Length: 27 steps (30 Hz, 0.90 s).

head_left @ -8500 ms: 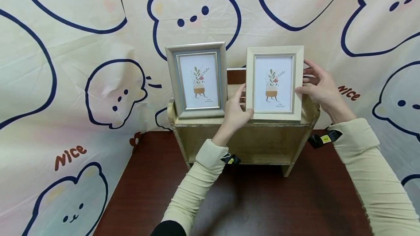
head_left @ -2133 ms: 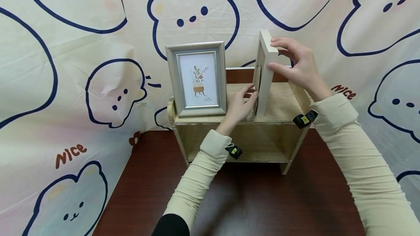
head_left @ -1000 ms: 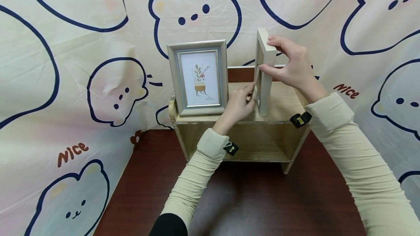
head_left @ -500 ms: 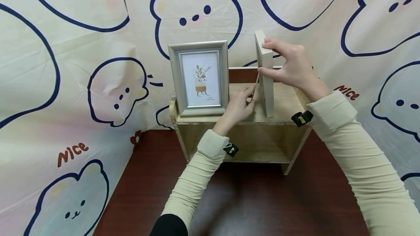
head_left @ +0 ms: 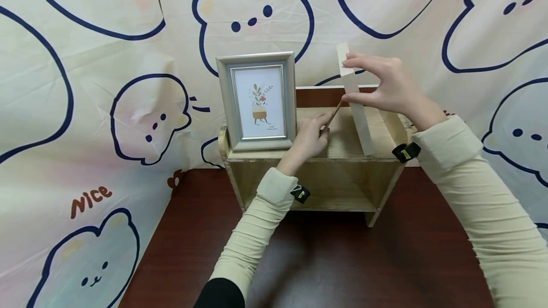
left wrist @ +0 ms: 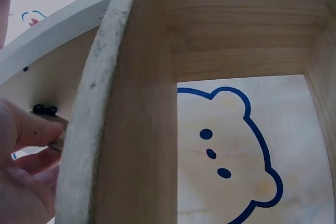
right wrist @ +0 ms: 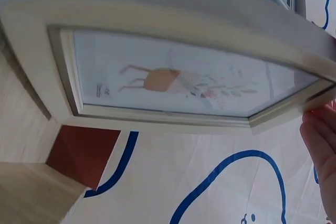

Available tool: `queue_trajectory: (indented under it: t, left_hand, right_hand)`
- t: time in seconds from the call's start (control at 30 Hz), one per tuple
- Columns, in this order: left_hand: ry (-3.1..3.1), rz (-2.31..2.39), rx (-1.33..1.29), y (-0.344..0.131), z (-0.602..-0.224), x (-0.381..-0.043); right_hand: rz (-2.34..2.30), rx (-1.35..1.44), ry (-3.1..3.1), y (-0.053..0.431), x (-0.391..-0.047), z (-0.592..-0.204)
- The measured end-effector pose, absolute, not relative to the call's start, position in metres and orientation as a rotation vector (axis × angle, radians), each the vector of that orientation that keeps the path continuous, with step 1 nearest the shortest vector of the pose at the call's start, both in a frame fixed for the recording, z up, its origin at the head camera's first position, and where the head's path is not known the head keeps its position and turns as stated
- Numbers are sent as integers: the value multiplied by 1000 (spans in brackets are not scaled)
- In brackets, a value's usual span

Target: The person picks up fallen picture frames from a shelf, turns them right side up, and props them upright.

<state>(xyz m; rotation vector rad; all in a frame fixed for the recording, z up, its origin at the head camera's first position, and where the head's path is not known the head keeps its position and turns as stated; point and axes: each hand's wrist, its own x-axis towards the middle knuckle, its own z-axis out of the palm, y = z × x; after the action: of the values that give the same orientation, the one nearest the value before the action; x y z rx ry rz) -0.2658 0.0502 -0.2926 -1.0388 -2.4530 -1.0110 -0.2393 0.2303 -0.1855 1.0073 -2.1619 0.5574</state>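
A cream picture frame [head_left: 360, 118] stands edge-on and tilted on the right of the wooden shelf's top board [head_left: 378, 127]. My right hand [head_left: 387, 82] grips its upper end, thumb on the near side and fingers over the top. Behind the frame, my left hand [head_left: 310, 138] pinches the thin brown support leg [head_left: 335, 112], swung out from the back. In the left wrist view, a black hinge [left wrist: 45, 109] joins the leg to the backing. The right wrist view shows the frame's potted-plant print [right wrist: 163, 80] under glass.
A silver-and-blue picture frame [head_left: 259, 103] stands upright on the shelf's left side, close by my left hand. The shelf's open lower compartment [head_left: 338, 184] faces me. Dark red tabletop [head_left: 342, 260] lies in front, and a bear-print cloth [head_left: 141, 122] hangs behind.
The cream frame first faced forward, then was turned edge-on. Over the last second its lower end swung right, and the support leg now stands farther out from the back.
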Motion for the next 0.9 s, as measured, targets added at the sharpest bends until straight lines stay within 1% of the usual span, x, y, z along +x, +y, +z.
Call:
queue_trajectory:
  t: [0.43,0.73,0.9]
  left_hand:
    - [-2473,-982,-946,56,-293,-269]
    - [-2430,-940,-866,61,-295,-269]
    - [-2197,-991,-820,63,-301,-264]
  right_hand:
    - [444,1148,-2363,249,-239,-177]
    - [398,1131,-2380,249,-242,-176]
    - [388,1094,-2400,247,-243,-177]
